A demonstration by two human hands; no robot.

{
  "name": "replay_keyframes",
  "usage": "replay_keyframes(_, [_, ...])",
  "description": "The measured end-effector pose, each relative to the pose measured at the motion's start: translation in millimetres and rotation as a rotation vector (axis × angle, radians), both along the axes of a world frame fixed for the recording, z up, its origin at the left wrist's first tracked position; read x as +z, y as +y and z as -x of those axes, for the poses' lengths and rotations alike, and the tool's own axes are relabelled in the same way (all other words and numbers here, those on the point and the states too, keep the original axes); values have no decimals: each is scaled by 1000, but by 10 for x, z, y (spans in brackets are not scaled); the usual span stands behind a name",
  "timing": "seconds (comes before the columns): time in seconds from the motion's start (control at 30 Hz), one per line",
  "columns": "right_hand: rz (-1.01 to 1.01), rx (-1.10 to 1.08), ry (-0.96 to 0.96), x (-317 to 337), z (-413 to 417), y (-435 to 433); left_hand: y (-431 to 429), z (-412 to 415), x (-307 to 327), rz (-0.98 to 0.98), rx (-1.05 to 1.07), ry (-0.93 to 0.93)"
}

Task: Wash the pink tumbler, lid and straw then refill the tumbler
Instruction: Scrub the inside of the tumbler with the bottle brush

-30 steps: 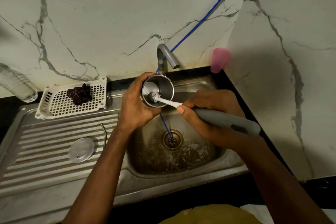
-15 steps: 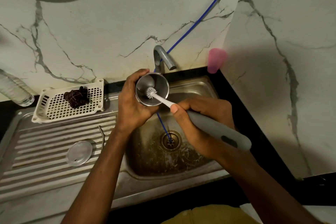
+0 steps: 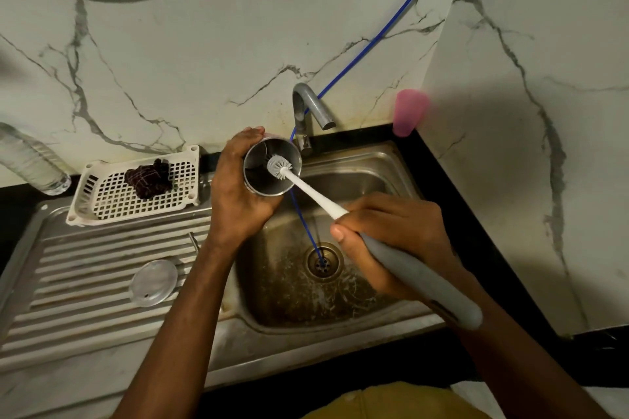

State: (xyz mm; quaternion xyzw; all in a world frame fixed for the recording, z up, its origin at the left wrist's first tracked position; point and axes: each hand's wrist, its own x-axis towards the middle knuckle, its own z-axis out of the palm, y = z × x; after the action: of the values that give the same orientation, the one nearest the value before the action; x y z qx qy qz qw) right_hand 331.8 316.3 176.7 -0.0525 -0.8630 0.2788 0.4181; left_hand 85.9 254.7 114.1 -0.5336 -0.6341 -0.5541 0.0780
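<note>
My left hand [image 3: 236,194] grips the tumbler [image 3: 258,177] over the back left of the sink basin, its steel-lined mouth turned toward me; only a sliver of its outside shows. My right hand [image 3: 391,241] holds a bottle brush by its grey handle [image 3: 418,282]. The brush's white stem runs up-left, and the bristle head [image 3: 279,167] sits just inside the tumbler's mouth. A clear round lid [image 3: 155,282] lies flat on the ribbed drainboard. A thin metal straw [image 3: 194,241] lies on the drainboard just above the lid.
A grey tap [image 3: 308,105] stands right behind the tumbler. A blue tube [image 3: 306,224] runs down the wall into the drain [image 3: 323,260]. A white basket [image 3: 102,204] with a dark scrubber sits at the back left beside a clear bottle [image 3: 30,160]. A pink cup [image 3: 408,112] stands in the corner.
The brush head has drawn out from deep in the tumbler to near its mouth. Both hands stay over the sink.
</note>
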Motion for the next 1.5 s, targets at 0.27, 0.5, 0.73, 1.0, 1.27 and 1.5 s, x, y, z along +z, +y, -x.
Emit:
replay_keyframes(0.27, [-154,-79,-20,-42,29,41,49,-46,84,-23,7,57])
replay_keyframes(0.5, [399,-41,118,-30,126,-180,29,-16,39,-55,29,78])
replay_keyframes(0.73, [659,-35,218,-67,153,-206,-20,71,4,2,-12,131])
replay_keyframes(1.0, [-28,52,-111,-169,-54,173,-57,78,39,90,-14,201])
replay_keyframes(1.27, [420,33,87,-150,-32,-76,-52,74,26,38,26,187])
replay_keyframes(1.5, [937,-43,287,-158,75,-193,-110,190,6,68,66,154])
